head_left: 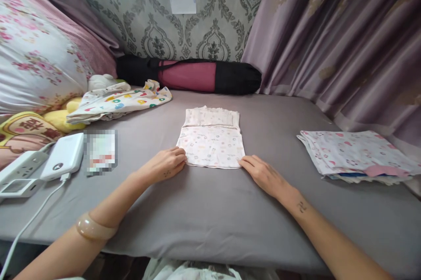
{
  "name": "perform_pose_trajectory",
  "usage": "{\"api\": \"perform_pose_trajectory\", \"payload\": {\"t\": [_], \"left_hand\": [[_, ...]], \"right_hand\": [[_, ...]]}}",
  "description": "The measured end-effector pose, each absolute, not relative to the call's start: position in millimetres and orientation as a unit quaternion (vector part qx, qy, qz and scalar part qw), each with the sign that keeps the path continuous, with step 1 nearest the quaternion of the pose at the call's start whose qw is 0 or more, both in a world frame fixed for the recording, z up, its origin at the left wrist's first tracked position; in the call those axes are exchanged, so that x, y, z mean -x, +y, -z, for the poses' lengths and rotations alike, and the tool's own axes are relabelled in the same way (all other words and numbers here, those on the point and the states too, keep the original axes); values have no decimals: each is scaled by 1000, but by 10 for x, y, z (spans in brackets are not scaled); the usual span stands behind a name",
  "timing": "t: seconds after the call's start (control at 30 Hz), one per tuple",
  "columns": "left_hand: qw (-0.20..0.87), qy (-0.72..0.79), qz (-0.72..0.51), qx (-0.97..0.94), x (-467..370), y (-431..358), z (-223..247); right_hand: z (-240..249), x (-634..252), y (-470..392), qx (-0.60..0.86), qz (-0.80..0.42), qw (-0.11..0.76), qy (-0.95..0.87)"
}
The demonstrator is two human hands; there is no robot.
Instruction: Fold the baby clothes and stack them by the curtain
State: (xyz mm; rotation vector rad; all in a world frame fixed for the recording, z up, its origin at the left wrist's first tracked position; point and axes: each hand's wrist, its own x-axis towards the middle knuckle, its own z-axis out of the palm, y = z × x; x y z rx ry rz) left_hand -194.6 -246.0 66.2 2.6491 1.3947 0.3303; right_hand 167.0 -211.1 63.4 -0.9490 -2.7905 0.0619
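While the cloth (212, 141) lies partly folded mid-bed (204, 210), we pinch its near corners, left hand (169, 165) clamped on one, right hand (265, 175) on the other.

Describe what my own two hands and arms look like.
Both hands are bare. Your left hand has a small dark marking on its back, with a pale, glossy bangle up that forearm; your right wrist bears another dark marking.

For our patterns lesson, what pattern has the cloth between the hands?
Small printed motifs on white cloth, seen best in the head view.
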Motion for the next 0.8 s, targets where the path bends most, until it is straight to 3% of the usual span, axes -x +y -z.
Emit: {"api": "perform_pose_trajectory", "payload": {"t": [0.37, 0.63, 0.8], "left_hand": [[54, 509, -110, -852, 1931, -2340, -541], [101, 455, -158, -870, 2172, -2419, -565], [135, 466, -160, -860, 2298, -2429, -597]], "right_hand": [[-636, -1528, -1930, 427, -50, 76, -900], [-598, -1645, -1788, 344, -89, 190, -915], [-656, -1701, -1779, 324, -108, 181, -922]]}}
